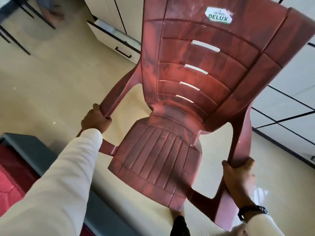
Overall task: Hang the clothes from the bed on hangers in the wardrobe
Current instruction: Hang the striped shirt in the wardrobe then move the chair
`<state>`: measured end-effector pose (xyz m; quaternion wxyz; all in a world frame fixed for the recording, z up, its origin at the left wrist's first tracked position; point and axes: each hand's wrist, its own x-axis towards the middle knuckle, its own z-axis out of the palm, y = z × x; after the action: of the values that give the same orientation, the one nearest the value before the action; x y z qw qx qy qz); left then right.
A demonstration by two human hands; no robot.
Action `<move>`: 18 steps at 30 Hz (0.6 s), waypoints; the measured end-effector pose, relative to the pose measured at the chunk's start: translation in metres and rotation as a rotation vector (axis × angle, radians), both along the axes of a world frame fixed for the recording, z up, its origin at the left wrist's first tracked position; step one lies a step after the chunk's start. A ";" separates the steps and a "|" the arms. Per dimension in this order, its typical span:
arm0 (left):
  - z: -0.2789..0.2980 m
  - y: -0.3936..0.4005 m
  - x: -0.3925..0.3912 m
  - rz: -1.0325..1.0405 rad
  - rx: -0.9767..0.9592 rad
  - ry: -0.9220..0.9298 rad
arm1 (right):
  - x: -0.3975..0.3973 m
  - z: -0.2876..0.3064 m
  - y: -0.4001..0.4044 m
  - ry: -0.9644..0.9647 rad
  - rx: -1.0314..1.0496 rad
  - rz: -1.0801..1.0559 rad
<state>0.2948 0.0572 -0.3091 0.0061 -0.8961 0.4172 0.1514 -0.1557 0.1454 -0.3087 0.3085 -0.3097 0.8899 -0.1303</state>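
A reddish-brown plastic chair (187, 74) fills the middle of the view, with its seat toward me and its back tilted away. My left hand (95, 120) grips the front of its left armrest. My right hand (238, 181) grips the front of its right armrest, a dark wristwatch on that wrist. Both arms wear white sleeves. No clothes or hangers are in sight. Cream wardrobe panels with black lines (286, 92) stand at the right.
A bed corner with a grey frame (30, 150) and red cover sits at the lower left. A cream drawer with a black handle (112, 40) stands open at the top. A mirror (42, 16) reflects at top left. Glossy beige floor tiles (51, 82) lie underneath.
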 end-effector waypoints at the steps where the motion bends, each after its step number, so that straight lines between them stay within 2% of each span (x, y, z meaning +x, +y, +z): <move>1: 0.001 0.002 -0.003 0.002 0.001 0.003 | -0.004 0.002 -0.002 -0.006 -0.006 0.010; 10: 0.018 0.014 -0.059 0.003 -0.067 0.036 | -0.055 0.029 -0.008 -0.004 -0.040 0.015; 18: 0.001 0.019 -0.117 -0.032 -0.082 0.056 | -0.103 0.033 0.008 0.056 -0.021 -0.028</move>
<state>0.1778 0.0762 -0.3076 -0.0399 -0.8843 0.4372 0.1592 -0.2584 0.1536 -0.2755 0.2784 -0.3041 0.9010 -0.1351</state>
